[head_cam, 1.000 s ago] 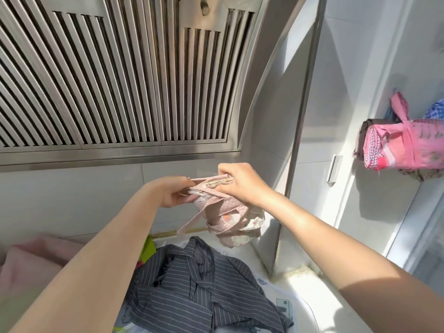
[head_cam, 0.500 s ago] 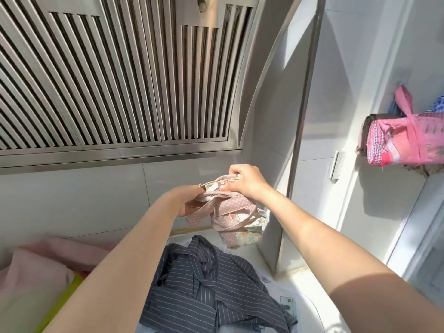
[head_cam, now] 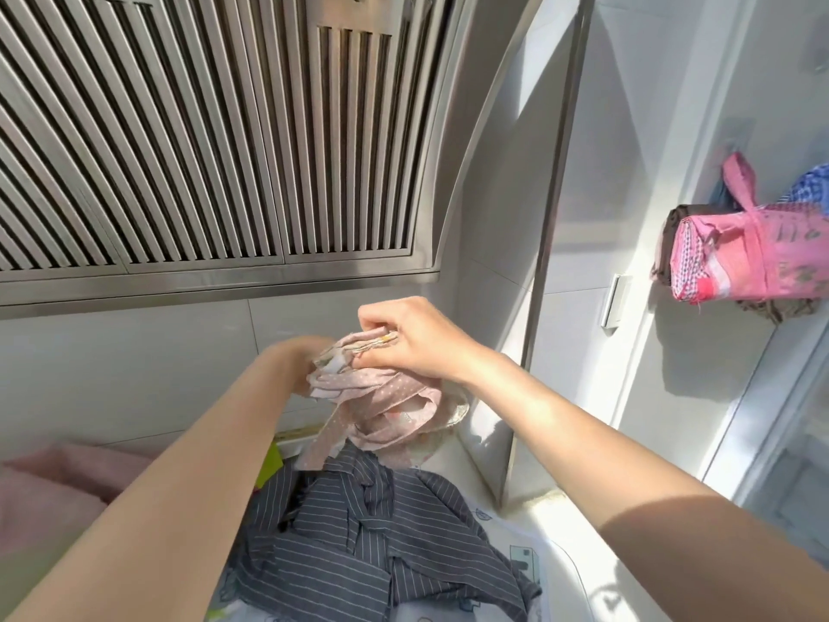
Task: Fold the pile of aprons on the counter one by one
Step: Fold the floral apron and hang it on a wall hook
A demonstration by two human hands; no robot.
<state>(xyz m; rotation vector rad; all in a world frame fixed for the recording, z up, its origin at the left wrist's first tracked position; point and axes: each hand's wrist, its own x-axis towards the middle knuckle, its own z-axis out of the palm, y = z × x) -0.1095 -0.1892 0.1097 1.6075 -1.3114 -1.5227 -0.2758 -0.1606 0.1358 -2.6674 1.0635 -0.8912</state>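
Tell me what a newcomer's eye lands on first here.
At centre, the right hand and left hand hold up a bunched pink dotted apron, its straps dangling. Below it lies a crumpled grey striped apron. A bright pink bundle hangs on the wall at right.

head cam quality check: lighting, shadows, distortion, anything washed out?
Head view: hard sunlight from the right, the counter edge washed out; the pink bundle casts a sharp shadow on the wall; wide-angle bending curves the hood slats and its frame; right hand and pink apron sharp, left hand largely hidden behind the cloth.
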